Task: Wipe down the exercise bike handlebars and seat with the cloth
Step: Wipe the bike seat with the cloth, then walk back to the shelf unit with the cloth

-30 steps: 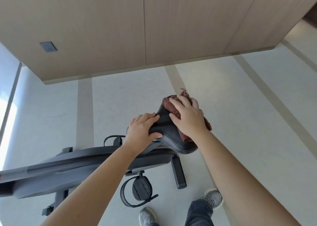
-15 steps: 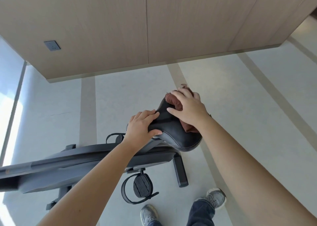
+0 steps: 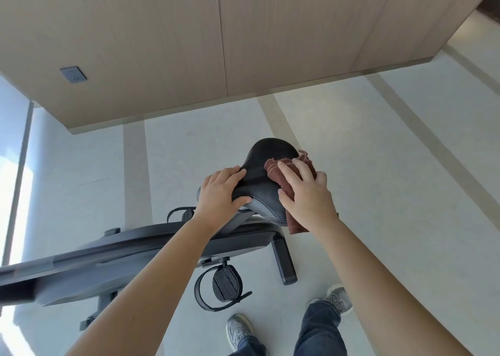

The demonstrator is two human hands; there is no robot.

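Where the pale floor [image 3: 351, 166] meets the wall [image 3: 162, 44], light wood panels rise with thin vertical seams between them, and a grey socket [image 3: 73, 74] sits low on the left panel; beige bands cross the floor, and a bright window [image 3: 10, 166] runs down the left edge; the black exercise bike [image 3: 108, 263] stands on this floor, its long body slanting toward the lower left, with a strapped pedal [image 3: 226, 282] hanging on the near side and a support foot reaching toward the person's grey shoes [image 3: 239, 328] and blue jeans [image 3: 319, 326]; the front of the bike is cut off by the left edge and blurs there, so its forward parts cannot be made out; a second strap loop shows just behind the left wrist, mostly hidden; the seat post is covered by the left forearm; the black seat [image 3: 270, 150] is in the middle, its rounded far end bare; the left hand [image 3: 219, 193] grips the seat's left side, fingers curled over the top and thumb hooked along the near edge; the dark red cloth [image 3: 286, 174] lies bunched on the right side of the seat, under the right hand [image 3: 308, 196], which presses down on it with fingers fairly straight and slightly spread; frayed folds stick out past the fingertips, and one end hangs below the seat's near edge beside the right wrist
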